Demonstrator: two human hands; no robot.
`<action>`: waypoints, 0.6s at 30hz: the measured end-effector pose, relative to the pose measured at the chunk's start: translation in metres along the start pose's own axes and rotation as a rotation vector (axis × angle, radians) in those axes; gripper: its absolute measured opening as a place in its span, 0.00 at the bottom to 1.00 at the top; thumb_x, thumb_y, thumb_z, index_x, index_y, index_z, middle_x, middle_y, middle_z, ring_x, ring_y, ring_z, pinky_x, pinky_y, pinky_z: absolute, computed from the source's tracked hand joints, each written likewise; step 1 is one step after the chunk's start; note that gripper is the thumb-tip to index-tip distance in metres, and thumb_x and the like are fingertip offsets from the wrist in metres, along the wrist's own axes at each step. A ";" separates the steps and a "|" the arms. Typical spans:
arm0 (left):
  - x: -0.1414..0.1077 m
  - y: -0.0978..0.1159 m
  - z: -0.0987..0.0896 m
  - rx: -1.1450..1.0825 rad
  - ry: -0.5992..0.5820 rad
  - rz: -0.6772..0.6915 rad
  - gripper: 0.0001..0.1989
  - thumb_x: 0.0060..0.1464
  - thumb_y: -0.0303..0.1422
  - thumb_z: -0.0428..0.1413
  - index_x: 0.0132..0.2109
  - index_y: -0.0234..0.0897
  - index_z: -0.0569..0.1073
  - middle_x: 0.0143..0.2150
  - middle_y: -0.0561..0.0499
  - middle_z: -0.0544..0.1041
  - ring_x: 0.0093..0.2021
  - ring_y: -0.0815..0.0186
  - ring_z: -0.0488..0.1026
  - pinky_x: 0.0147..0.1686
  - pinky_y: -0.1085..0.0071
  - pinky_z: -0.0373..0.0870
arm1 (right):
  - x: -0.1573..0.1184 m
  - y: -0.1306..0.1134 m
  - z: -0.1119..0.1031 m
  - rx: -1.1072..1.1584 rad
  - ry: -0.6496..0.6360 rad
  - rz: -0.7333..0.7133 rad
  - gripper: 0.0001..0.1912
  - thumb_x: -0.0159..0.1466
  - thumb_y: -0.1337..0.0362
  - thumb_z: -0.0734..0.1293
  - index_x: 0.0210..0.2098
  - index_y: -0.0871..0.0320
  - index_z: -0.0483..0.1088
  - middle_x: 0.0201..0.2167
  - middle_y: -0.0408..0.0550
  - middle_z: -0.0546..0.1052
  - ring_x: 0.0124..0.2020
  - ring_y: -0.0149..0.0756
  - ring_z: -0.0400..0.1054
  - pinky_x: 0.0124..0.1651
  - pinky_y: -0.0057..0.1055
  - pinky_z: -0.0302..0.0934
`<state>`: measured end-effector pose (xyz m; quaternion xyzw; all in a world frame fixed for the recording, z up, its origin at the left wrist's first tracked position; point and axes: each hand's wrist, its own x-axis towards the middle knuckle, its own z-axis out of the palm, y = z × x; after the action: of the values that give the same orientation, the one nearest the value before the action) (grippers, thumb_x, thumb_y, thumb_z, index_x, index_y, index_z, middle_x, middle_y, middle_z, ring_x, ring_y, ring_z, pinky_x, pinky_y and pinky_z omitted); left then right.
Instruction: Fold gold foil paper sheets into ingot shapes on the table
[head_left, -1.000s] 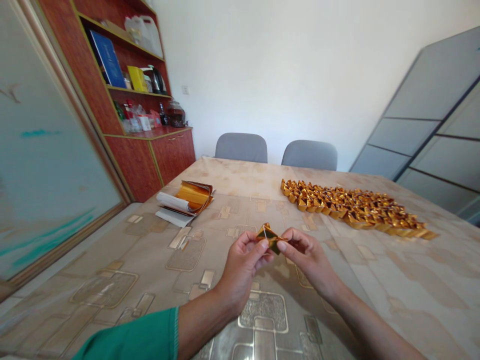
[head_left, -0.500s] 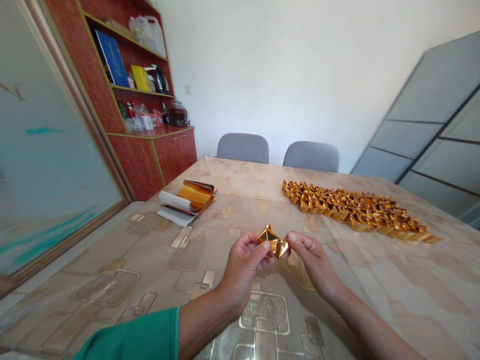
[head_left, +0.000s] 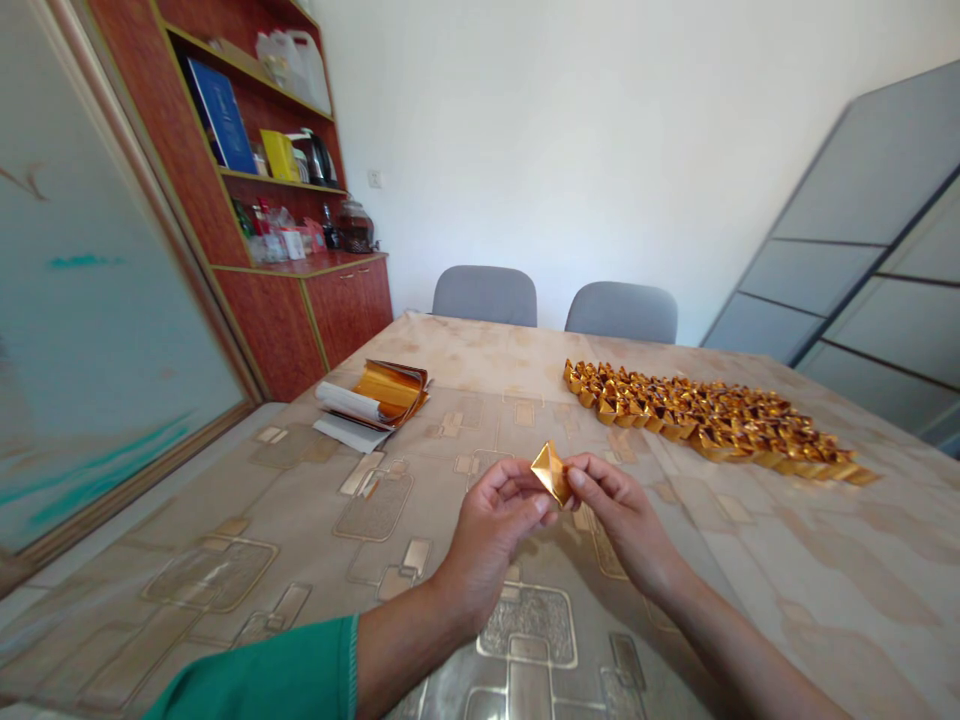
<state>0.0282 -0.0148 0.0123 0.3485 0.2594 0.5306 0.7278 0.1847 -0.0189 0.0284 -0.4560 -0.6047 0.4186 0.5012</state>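
Observation:
Between my hands, above the table's near middle, is a small folded gold paper ingot, turned so a shiny pointed face shows. My right hand pinches its right side between thumb and fingers. On the left, my left hand curls round its lower left edge, the thumb in front and fingers partly hidden behind. Several finished gold paper ingots stand in packed rows at the right. A curled stack of gold paper sheets with a white outer side lies at the left.
A patterned, shiny cover lies over the table. Two grey chairs stand at its far side. Behind on the left is a reddish wooden cabinet with bottles and a kettle; a frosted glass door is at far left.
The gold paper ingot has been turned in my fingers, from a spread boat shape to an upright pointed face. My right hand has shifted slightly left. The stack and rows look unchanged.

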 end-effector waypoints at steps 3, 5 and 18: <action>0.000 0.000 -0.001 -0.007 0.021 -0.003 0.15 0.46 0.30 0.68 0.41 0.34 0.74 0.38 0.49 0.78 0.38 0.68 0.75 0.39 0.73 0.73 | -0.001 0.002 0.001 -0.001 -0.026 -0.025 0.14 0.65 0.50 0.64 0.31 0.53 0.72 0.26 0.42 0.70 0.30 0.37 0.63 0.35 0.32 0.59; 0.000 0.001 -0.002 0.002 0.026 -0.005 0.16 0.47 0.31 0.67 0.43 0.35 0.74 0.40 0.48 0.78 0.38 0.67 0.75 0.38 0.73 0.73 | -0.002 0.004 0.001 -0.013 -0.016 -0.052 0.13 0.66 0.51 0.64 0.35 0.52 0.71 0.28 0.42 0.71 0.31 0.37 0.64 0.36 0.32 0.60; 0.002 0.001 -0.006 0.029 0.087 0.000 0.09 0.50 0.33 0.65 0.38 0.34 0.76 0.37 0.50 0.77 0.35 0.68 0.74 0.29 0.76 0.73 | -0.008 -0.003 0.000 -0.150 -0.106 -0.169 0.14 0.67 0.52 0.64 0.47 0.52 0.70 0.40 0.48 0.77 0.40 0.41 0.69 0.43 0.36 0.63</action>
<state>0.0238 -0.0116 0.0096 0.3356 0.2983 0.5413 0.7109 0.1847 -0.0275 0.0292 -0.4168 -0.6962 0.3518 0.4666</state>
